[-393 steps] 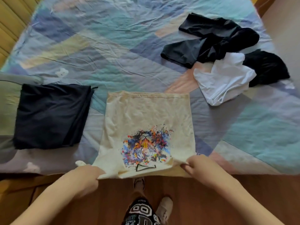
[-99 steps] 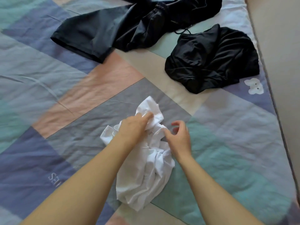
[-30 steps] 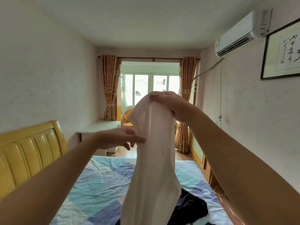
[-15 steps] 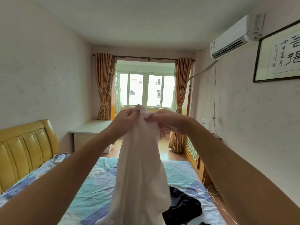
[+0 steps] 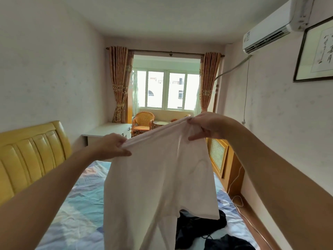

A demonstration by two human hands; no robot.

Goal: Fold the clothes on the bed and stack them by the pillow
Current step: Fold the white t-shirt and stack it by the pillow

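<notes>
above patchwork pastel bed (image 5: 79,210), white cotton garment (image 5: 158,177) held aloft, stretched between left hand (image 5: 115,147) and right hand (image 5: 205,127), both pinching its top edge.

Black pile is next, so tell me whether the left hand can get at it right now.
Probably not yet. The left hand grips the white garment's top edge, held up in the air with the right hand. The black clothes lie on the bed behind the hanging cloth.
</notes>
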